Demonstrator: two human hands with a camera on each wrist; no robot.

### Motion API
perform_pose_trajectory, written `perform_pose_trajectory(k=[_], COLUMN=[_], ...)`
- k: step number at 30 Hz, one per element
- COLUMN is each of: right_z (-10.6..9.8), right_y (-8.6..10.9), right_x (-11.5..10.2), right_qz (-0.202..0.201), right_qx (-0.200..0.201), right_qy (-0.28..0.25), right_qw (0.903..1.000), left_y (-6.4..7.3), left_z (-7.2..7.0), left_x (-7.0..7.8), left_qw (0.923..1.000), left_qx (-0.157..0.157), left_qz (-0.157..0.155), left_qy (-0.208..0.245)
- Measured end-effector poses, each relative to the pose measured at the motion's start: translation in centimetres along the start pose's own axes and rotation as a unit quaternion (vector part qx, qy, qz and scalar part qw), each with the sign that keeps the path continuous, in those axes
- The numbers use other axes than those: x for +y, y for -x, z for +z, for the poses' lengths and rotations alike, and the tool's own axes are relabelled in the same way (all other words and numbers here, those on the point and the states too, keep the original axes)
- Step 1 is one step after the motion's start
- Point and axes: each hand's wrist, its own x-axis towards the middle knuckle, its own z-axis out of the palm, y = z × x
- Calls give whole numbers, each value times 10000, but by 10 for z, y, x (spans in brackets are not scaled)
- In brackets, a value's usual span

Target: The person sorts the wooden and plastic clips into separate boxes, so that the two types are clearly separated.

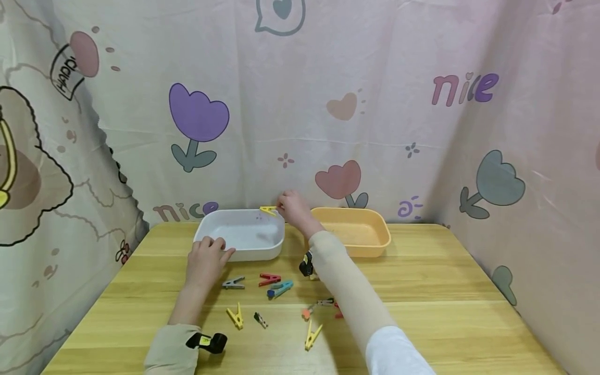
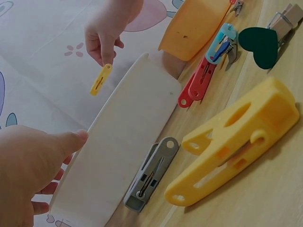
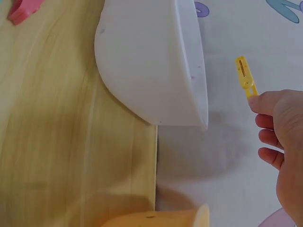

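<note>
My left hand [image 1: 206, 260] holds the near left rim of the white plastic basin [image 1: 258, 255], thumb and fingers at the edge. My right hand [image 1: 292, 208] pinches one end of a yellow clothespin [image 1: 268, 210] between thumb and finger. In the head view this clothespin appears at the basin's far right rim. The right wrist view shows the same yellow clothespin [image 3: 244, 73] in the air beyond the basin, its free end pointing away from the fingers. Part of my left fingers is hidden by the basin in the left wrist view.
A yellow-orange basin [image 1: 375, 250] stands right of the white one. On the wooden table in front lie a grey clothespin [image 1: 233, 283], a red one [image 1: 269, 279], a teal one [image 1: 282, 287], two yellow ones and small clips, including a green heart clip [image 2: 260, 46]. A patterned curtain hangs behind.
</note>
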Motion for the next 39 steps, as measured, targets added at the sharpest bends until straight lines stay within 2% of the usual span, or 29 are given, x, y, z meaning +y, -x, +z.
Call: perform_pose_trajectory(k=[10, 14, 21, 28, 34, 39], right_z=[10, 11, 14, 11, 3, -4], right_y=[-4, -4, -2, 1, 8, 15], right_x=[0, -1, -4, -2, -1, 3], right_qz=[182, 392, 881, 673, 550, 237], right_qx=[-37, -87, -430, -246, -26, 84], right_qy=[-53, -212, -660, -515, -741, -817], right_qw=[9998, 9990, 9930, 9961, 9957, 9963], left_y=[0, 0, 0, -1, -1, 0], left_z=[-2, -1, -2, -2, -2, -1], left_x=[3, 3, 3, 2, 1, 2], left_qw=[9998, 9999, 9998, 9998, 9997, 9997], left_qx=[-154, -87, -146, -141, -209, -209], left_qz=[-149, -103, -97, -135, -141, -158], left_qy=[24, -12, -8, 24, 13, 38])
